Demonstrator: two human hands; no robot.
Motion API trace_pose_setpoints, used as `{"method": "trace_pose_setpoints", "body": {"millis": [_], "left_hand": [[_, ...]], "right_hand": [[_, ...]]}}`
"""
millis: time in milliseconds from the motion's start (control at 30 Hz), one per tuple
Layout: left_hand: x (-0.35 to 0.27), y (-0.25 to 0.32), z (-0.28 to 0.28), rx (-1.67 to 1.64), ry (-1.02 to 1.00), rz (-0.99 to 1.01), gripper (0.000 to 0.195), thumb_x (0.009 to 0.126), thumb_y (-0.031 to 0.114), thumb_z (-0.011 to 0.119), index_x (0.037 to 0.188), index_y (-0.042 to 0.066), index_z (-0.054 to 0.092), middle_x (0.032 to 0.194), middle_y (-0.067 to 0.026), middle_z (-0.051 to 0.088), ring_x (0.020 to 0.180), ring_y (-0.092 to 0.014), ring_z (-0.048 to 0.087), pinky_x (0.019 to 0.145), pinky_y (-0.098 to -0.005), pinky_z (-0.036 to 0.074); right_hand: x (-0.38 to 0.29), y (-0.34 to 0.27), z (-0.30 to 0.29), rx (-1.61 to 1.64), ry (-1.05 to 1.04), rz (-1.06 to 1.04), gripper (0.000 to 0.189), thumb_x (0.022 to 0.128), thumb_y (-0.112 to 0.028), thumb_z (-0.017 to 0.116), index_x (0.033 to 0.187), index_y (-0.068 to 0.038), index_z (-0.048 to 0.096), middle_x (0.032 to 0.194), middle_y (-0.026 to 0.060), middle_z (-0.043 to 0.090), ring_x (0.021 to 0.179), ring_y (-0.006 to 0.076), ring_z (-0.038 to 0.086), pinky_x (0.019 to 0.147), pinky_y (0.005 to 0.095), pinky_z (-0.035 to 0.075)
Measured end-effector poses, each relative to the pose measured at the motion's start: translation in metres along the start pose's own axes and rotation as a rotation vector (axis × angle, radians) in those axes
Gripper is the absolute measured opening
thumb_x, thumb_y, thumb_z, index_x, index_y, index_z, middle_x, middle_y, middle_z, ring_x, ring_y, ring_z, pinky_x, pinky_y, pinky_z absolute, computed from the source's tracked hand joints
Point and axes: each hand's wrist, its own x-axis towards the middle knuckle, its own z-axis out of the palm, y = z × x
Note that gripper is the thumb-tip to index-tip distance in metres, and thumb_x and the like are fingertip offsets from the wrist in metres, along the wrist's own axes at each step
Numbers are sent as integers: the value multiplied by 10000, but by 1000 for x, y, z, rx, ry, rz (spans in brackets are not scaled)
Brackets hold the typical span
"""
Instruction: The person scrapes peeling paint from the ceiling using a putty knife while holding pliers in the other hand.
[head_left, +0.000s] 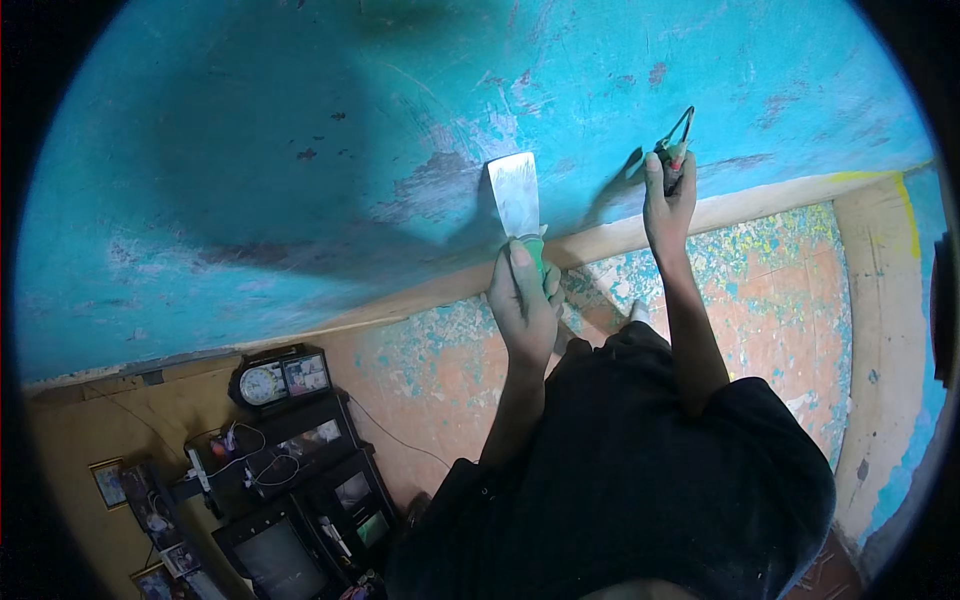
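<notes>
My left hand (523, 300) grips the green handle of a putty knife (516, 191). The knife's broad metal blade points up at a turquoise painted wall (315, 90), over a worn, greyish patch; whether its edge touches cannot be told. Higher and to the right, my right hand (670, 199) is closed around the dark handle of a small tool (686, 127) with a thin bent metal loop at its tip. That tip lies close to the wall, and its shadow falls to the left. Scratches and bare spots mark the paint around both tools.
Flakes of paint litter the tiled floor (765, 300) below. At the lower left stands a dark cabinet (360, 457) with a television (277, 559), loose cables and a clock (262, 384) on top. A pale wall band (877, 315) borders the floor on the right.
</notes>
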Motion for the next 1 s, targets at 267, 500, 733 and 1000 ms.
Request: {"method": "trace_pose_setpoints", "body": {"millis": [267, 500, 733, 1000], "left_hand": [[-6, 13, -4, -42, 30, -84, 478, 1047, 412, 341, 1210, 11, 544, 617, 23, 402, 446, -26, 307, 400, -185, 239], [-5, 34, 1, -160, -3, -173, 491, 1047, 412, 349, 1251, 5, 530, 617, 23, 409, 440, -25, 306, 387, -180, 222], [-6, 47, 4, -208, 1, -202, 515, 1038, 441, 367, 1277, 12, 523, 619, 29, 408, 443, -26, 309, 386, -177, 225], [-2, 59, 4, -218, -5, -224, 393, 1034, 443, 370, 1015, 69, 492, 630, 17, 419, 455, -23, 338, 388, -178, 247]], "right_hand": [[-7, -8, -4, 18, -43, 3, 169, 980, -189, 588, 1002, -37, 518, 808, -39, 445, 719, 44, 362, 630, 206, 302], [-3, 1, -7, -25, -39, 6, 230, 944, -222, 644, 917, -37, 509, 798, 7, 446, 694, 77, 382, 618, 244, 349], [-3, 2, -5, 9, -39, -50, 163, 976, -187, 596, 972, -62, 490, 789, -51, 395, 698, 42, 327, 614, 208, 284], [-1, 1, -5, 21, -46, -16, 214, 948, -189, 636, 906, -51, 478, 753, -17, 450, 657, 40, 345, 578, 227, 322]]}}
